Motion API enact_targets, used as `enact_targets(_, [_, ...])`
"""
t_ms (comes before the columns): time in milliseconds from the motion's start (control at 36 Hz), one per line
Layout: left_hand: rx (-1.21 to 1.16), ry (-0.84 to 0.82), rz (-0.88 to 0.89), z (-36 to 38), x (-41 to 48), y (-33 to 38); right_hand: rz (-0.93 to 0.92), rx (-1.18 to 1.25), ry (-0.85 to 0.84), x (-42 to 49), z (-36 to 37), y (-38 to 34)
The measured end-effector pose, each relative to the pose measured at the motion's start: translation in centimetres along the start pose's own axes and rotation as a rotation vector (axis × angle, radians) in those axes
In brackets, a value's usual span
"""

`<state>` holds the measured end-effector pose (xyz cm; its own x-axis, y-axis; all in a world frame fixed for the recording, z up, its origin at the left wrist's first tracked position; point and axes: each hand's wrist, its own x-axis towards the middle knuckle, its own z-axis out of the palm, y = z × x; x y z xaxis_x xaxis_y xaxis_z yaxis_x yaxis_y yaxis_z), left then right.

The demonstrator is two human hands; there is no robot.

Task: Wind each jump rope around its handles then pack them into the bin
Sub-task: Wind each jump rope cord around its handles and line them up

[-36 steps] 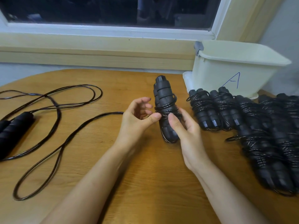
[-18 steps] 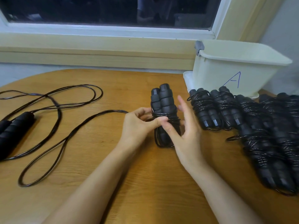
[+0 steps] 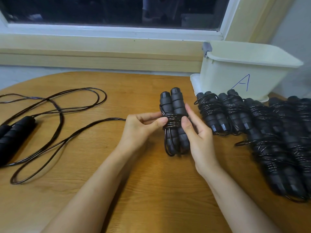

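Bin (image 3: 235, 76) behind wound ropes (image 3: 277, 140) (table's right)

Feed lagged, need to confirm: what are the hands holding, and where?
Left hand pinches the cord coils round the paired jump-rope handles; right hand grips their middle.

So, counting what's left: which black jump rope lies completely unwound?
The black foam-handled jump rope at far left: it sprawls in loose loops, while the others are coiled around their handles.

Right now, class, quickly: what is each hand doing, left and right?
Left hand: closed, pinching the wound rope.
Right hand: closed, holding the paired handles.
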<state>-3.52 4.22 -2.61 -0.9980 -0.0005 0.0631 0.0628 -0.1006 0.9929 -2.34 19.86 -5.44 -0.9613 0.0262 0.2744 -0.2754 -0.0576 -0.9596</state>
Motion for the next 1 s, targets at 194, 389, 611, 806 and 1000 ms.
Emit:
enact_targets(194, [-0.017,0.03,-0.048,0.0,-0.1,0.1,0.063,0.029,0.032,0.2,-0.1,0.0])
enact_targets(389, [0.018,0.09,-0.055,0.6,-0.3,0.0,-0.06,-0.366,0.132,0.0,0.1,0.6])
enact_targets(611, [0.032,0.123,-0.018,0.6,-0.3,-0.1,-0.2,-0.511,0.24,-0.2,0.0,0.9])
enact_targets(806, [0.092,0.172,0.076,0.4,0.0,-0.6,-0.192,-0.534,0.139,-0.6,0.6,0.5])
enact_targets(1000, [0.201,0.12,0.151,-0.1,0.0,-0.9,-0.091,-0.621,0.059,-0.9,0.5,0.3])
